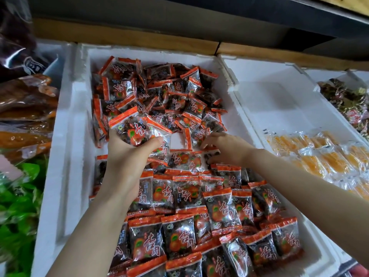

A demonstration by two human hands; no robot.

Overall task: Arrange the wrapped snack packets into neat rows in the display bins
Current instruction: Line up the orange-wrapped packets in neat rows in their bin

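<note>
Here the snack packets (219,212), clear wrappers with orange ends and red writing over dark fruit, fill one white foam bin (67,156). In the near half they lie in overlapping rows, label up and mostly turned the same way. In the far half they sit in a loose heap (159,90), tilted every which way. Between rows and heap, a small patch of the bin's white floor shows.

The left hand (127,154) is raised over the middle of the bin, palm turned up and away, with fingers and thumb curled round a bunch of packets (137,130) that fans out above the fist. The right hand (225,144) reaches in from the right, palm down, its fingertips on the packets at the far edge of the rows. Whether it pinches one or only touches cannot be told.

To the right, a second foam bin (279,92) stands wall to wall with the first. Yellow packets (323,156) lie in its near part, and its far part is bare white. Farther right, a third bin holds mixed dark sweets (347,96). To the left are brown packets (24,100) and, nearer, green ones (18,206), both blurred. A dark glossy bag (18,37) hangs at the far left.

Behind the bins runs a wooden ledge (139,35), under a dark shelf (199,13). The light is dim at the back.
</note>
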